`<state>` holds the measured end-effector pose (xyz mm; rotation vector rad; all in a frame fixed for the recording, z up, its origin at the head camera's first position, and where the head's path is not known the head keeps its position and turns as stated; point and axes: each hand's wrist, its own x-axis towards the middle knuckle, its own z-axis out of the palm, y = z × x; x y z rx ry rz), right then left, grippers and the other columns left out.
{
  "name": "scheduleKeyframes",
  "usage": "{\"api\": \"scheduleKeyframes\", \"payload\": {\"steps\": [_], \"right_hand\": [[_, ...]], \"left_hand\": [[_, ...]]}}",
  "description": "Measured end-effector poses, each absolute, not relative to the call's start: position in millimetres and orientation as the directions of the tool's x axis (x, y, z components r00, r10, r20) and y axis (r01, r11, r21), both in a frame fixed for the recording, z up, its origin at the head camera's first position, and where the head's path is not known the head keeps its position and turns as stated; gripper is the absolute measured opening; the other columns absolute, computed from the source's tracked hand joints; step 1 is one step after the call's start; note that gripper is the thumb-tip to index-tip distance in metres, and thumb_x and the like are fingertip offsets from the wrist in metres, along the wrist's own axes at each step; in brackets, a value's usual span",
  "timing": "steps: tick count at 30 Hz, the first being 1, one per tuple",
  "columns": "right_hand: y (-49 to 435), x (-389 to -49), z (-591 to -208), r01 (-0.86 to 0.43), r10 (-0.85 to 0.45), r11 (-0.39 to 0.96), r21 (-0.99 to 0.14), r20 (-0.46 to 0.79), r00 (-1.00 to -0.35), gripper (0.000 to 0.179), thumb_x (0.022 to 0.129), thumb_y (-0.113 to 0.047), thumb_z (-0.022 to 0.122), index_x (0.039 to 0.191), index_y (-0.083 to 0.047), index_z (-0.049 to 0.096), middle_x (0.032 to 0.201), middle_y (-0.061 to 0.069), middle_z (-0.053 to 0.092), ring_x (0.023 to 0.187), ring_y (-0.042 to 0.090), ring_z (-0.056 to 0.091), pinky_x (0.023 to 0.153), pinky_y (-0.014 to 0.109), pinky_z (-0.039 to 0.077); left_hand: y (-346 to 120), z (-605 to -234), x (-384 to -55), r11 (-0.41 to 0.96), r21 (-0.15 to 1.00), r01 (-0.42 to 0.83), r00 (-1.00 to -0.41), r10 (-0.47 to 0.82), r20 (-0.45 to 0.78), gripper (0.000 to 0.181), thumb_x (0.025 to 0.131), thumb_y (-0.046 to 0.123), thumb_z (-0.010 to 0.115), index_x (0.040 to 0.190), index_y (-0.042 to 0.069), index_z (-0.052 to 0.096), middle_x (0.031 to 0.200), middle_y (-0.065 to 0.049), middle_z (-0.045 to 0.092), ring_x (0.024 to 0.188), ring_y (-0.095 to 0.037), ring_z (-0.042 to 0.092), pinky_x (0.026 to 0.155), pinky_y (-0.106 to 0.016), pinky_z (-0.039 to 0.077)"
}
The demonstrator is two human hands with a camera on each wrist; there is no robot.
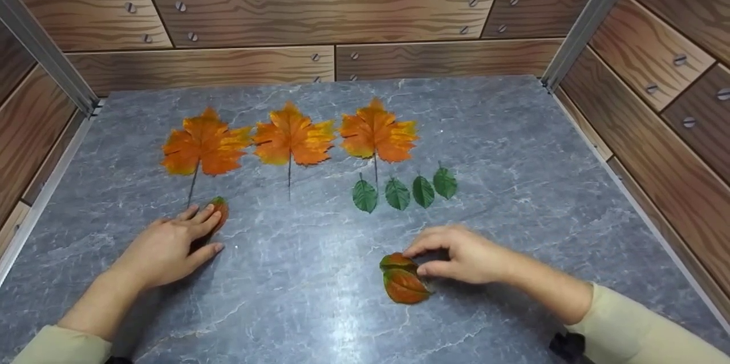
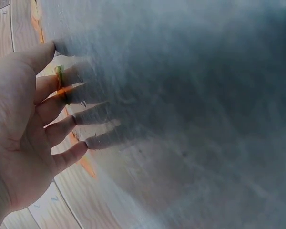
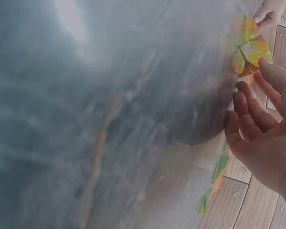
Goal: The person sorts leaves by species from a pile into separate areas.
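Observation:
In the head view my left hand (image 1: 168, 247) lies with fingers extended, its fingertips resting on a small red-green leaf (image 1: 220, 217) that they partly cover. In the left wrist view, the leaf's edge (image 2: 60, 78) shows beyond the fingers. My right hand (image 1: 462, 253) pinches the right edge of a pair of red-green leaves (image 1: 406, 287) between thumb and index finger. Their yellow-green undersides (image 3: 257, 55) face the right wrist camera, joined by a thin stem. The other fingers of this hand are bent, close to the tabletop.
Three orange maple leaves (image 1: 292, 136) with dark stems lie in a row toward the back of the grey marbled table (image 1: 285, 295). Several green leaves (image 1: 397, 194) form a row in front of the right one. Wood-patterned walls (image 1: 325, 16) enclose the back and sides.

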<state>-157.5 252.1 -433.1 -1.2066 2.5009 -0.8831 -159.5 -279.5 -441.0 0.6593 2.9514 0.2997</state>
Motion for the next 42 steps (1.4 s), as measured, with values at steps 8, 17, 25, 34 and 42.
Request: {"api": "scheduleKeyframes", "payload": {"steps": [8,17,25,34,42], "right_hand": [[250,-159,-435,-0.614,-0.758,0.464,-0.638,0.072,-0.648,0.024,0.102,-0.028,0.075,0.124,-0.018,0.079,0.12,-0.006,0.076,0.11,0.017,0.072,0.096,0.043,0.058],[243,-164,-435,-0.513,-0.728,0.472,-0.717,0.011,-0.686,0.029,0.102,-0.032,0.074,0.126,-0.015,0.078,0.121,-0.003,0.076,0.11,0.017,0.071,0.096,0.037,0.058],[232,-165,-435,-0.523,-0.717,0.506,-0.686,0.003,-0.697,0.032,0.097,-0.029,0.081,0.126,-0.016,0.078,0.117,-0.004,0.075,0.101,0.018,0.07,0.089,0.035,0.059],[225,-171,-436,-0.519,-0.686,0.569,-0.638,-0.021,-0.727,0.042,0.091,-0.026,0.087,0.13,-0.015,0.075,0.113,-0.002,0.072,0.087,0.012,0.066,0.078,0.03,0.058],[217,-177,-437,-0.479,-0.684,0.572,-0.665,-0.065,-0.727,0.044,0.09,-0.022,0.087,0.13,-0.01,0.075,0.107,0.001,0.071,0.085,0.011,0.064,0.076,0.029,0.057]], "left_hand": [[-280,-442,-160,0.886,0.209,0.414,-0.899,0.434,-0.054,0.068,0.106,0.05,0.063,0.156,0.006,0.054,0.159,-0.017,0.049,0.142,-0.049,0.05,0.103,-0.076,0.041],[-281,-441,-160,0.89,0.214,0.403,-0.904,0.423,-0.059,0.068,0.106,0.05,0.063,0.157,0.006,0.053,0.16,-0.017,0.049,0.143,-0.048,0.048,0.103,-0.077,0.04],[-280,-442,-161,0.89,0.218,0.4,-0.905,0.421,-0.058,0.068,0.105,0.05,0.064,0.157,0.007,0.053,0.16,-0.016,0.048,0.143,-0.049,0.048,0.103,-0.078,0.039],[-280,-442,-160,0.891,0.218,0.397,-0.906,0.419,-0.064,0.068,0.105,0.051,0.064,0.156,0.007,0.053,0.16,-0.016,0.049,0.143,-0.048,0.048,0.104,-0.078,0.04],[-280,-442,-159,0.888,0.229,0.398,-0.905,0.421,-0.063,0.068,0.105,0.05,0.064,0.157,0.007,0.053,0.161,-0.016,0.048,0.143,-0.049,0.048,0.105,-0.077,0.039]]}}
